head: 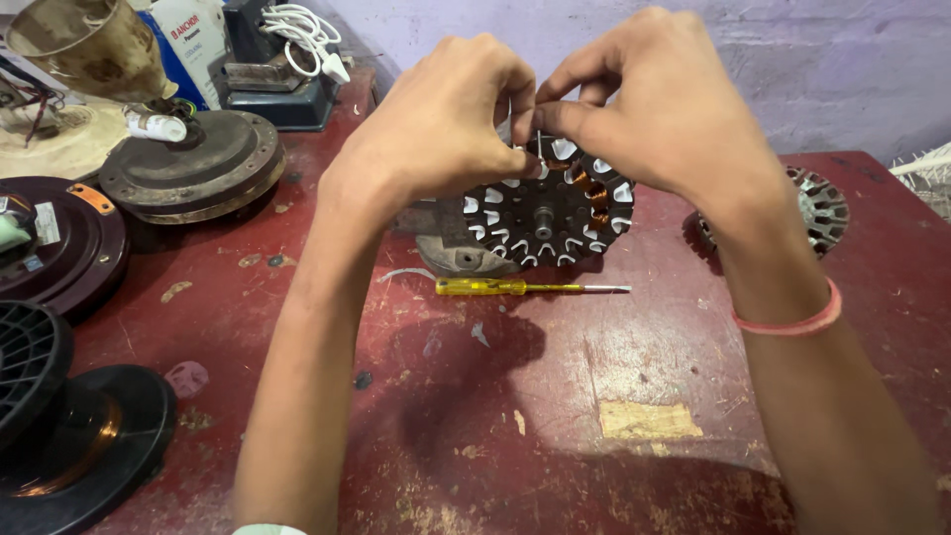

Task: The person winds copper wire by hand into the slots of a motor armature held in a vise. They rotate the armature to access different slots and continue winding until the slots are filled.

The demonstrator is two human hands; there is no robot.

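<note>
- Two hands: left hand (pixel 436 124) and right hand (pixel 659 109), fingertips pinched together at the top rim of one upright stator (pixel 550 213), perhaps on a fine wire.
- One yellow-handled screwdriver (pixel 520 287) lies just below them.
- A second stator (pixel 817 208) sits beyond the right wrist.
- One copper wire spool (pixel 69 436) lies well left.

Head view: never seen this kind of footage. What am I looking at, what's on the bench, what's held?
The single camera sits on the person's head, looking down at their two bare hands. The left hand and right hand meet at the top of a round slotted stator core standing on edge, pinching something too small to identify. It stands on a worn red table. In front lies a yellow-handled screwdriver. Round fan motor housings sit left, a copper wire spool nearer, another stator right.
</note>
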